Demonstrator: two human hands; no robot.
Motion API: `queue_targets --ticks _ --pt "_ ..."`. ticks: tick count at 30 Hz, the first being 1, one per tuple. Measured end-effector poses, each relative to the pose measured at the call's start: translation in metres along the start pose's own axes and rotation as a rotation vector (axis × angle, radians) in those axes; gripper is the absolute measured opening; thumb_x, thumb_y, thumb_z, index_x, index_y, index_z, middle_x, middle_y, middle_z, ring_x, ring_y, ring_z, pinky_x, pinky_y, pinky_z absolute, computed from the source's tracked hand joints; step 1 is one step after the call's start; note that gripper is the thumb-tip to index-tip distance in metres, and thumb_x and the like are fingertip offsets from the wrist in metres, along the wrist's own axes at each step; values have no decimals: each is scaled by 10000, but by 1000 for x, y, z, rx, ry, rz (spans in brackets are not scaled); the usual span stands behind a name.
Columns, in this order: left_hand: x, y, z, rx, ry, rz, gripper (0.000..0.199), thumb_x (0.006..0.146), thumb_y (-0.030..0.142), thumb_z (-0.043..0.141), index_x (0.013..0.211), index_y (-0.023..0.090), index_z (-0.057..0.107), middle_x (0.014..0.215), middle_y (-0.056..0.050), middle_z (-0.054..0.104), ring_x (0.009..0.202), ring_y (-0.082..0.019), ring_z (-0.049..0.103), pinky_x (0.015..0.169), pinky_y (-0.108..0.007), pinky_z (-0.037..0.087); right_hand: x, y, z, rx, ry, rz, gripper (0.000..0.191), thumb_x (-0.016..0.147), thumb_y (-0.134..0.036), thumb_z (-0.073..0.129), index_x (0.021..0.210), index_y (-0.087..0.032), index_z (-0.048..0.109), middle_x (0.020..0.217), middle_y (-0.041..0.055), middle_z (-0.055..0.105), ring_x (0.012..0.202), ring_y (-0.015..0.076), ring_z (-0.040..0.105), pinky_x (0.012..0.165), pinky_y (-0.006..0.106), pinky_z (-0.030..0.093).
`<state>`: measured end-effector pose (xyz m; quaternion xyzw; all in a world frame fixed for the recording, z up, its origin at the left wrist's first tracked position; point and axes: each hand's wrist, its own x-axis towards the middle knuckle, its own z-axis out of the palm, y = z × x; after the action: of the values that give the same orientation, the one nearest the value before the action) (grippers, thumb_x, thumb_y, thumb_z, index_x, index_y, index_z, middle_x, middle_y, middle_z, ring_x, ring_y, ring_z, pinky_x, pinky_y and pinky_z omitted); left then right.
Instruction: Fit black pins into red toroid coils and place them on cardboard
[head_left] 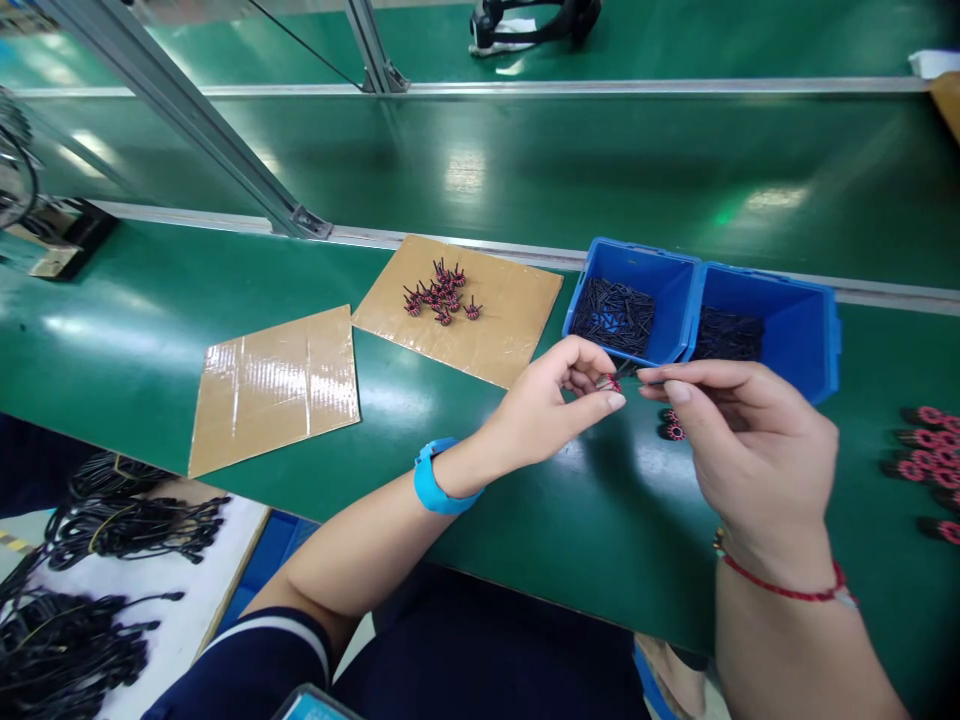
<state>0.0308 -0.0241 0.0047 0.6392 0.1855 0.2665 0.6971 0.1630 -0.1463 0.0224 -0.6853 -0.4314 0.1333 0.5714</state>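
My left hand pinches a small red-and-black coil between thumb and fingers. Close by on its right, my right hand is closed in a pinch on a thin black tube, whose tip points toward the coil. The two hands are a little apart, just in front of a blue bin full of short black tubes. Between the hands, more red-and-black coils lie on the green table, partly covered by my right hand.
A second blue bin holds black tubes too. Finished-looking coils with black legs lie on a cardboard sheet; another cardboard sheet is left of it. Several coils sit at the right. Black cables are lower left.
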Motion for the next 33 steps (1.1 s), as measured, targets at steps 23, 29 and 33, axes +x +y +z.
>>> queue_targets --ticks 23,29,33 --pt "23 4 -87 1300 261 -424 118 913 140 561 1013 159 620 1116 -139 696 1090 -274 669 946 -397 519 14 20 -12 -97 351 -129 219 851 -230 699 1058 -227 772 1151 120 735 923 278 743 822 541 599" --pt "25 -4 -93 1351 495 -454 316 959 83 423 1264 119 496 1221 -193 680 1127 -286 684 934 -384 525 14 18 -11 -154 351 -129 199 856 -255 687 1035 -226 769 1128 115 747 949 298 752 833 544 611" --pt "23 4 -90 1343 573 -480 354 941 98 461 1294 131 449 1219 -194 686 1083 -289 703 900 -374 537 21 24 -24 -246 374 -107 231 882 -290 643 1070 -220 756 1118 115 752 955 288 759 839 507 617"
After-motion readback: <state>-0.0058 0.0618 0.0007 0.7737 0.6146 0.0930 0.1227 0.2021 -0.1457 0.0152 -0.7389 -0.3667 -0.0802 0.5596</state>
